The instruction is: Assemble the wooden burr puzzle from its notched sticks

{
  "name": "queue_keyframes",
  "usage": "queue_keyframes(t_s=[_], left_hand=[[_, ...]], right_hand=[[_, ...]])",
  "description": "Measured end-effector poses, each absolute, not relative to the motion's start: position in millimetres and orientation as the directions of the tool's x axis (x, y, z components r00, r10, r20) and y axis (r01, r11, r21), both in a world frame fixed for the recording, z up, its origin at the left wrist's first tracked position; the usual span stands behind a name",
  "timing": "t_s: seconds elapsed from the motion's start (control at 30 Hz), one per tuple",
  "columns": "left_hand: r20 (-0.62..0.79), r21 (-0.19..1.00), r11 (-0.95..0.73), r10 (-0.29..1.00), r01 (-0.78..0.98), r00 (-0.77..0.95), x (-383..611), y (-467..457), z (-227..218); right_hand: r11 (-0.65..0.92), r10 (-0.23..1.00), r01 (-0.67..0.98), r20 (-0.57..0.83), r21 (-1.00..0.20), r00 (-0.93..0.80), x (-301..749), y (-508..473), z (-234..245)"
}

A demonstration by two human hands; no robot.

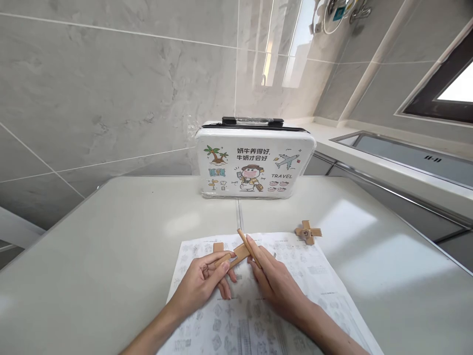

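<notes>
Our left hand [204, 277] gripped a wooden piece [241, 253], our right hand [274, 279] a wooden stick [249, 247], a printed sheet [242, 315] lay beneath.

From over here, I could slide the left hand [201, 280] out left across the table [92, 246]. The big white case [254, 165] blocks straight ahead; a little wooden cross [308, 233] blocks front-right.
</notes>
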State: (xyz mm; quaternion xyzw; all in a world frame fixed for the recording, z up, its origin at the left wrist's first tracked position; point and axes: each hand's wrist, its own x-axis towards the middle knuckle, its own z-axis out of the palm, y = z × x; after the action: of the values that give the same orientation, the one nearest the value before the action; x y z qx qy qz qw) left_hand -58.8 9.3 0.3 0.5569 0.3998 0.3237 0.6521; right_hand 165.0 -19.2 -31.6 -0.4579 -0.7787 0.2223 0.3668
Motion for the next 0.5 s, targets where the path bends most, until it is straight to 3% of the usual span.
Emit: queue_keyframes(t_s=[0.5], left_hand=[[-0.165,0.984,0.181,0.879,0.009,0.448,-56.3,7.8,2.7]], right_hand=[[0.48,0.873,0.599,0.418,-0.641,-0.253,159.0,-22.0,-35.3]])
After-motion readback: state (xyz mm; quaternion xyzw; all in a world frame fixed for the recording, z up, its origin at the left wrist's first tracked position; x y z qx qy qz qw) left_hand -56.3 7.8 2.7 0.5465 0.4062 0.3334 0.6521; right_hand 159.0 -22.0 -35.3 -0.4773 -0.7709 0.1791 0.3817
